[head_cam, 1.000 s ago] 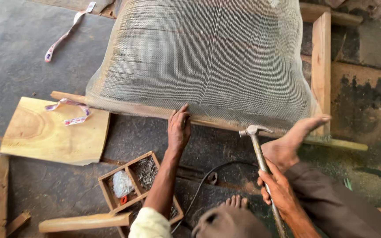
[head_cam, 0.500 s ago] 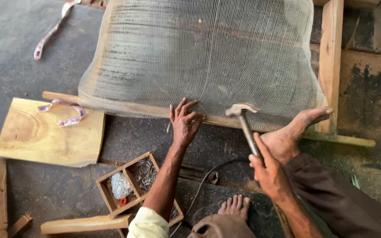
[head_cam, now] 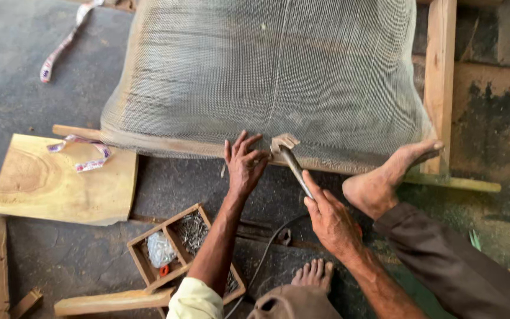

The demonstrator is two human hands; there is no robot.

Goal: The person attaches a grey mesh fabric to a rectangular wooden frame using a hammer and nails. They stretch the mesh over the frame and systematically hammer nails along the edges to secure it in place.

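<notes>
1. At the far left a flat wooden board lies on the dark floor, with a strip of patterned ribbon on its upper edge.
2. Below, a small wooden box with compartments holds nails and a white bag.
3. The left hand rests on the lower rail of the wooden frame, where the wire mesh meets the wood. Its fingers are spread open and point away from the person; they press the mesh edge and hold nothing that can be seen.
4. The hammer lies just right of this hand. Its long axis runs diagonally: the metal head is up and left, touching the mesh at the rail, and the handle goes down and right.
5. The right hand is closed around the handle's lower part.
6. A bare foot presses on the rail further right.
</notes>
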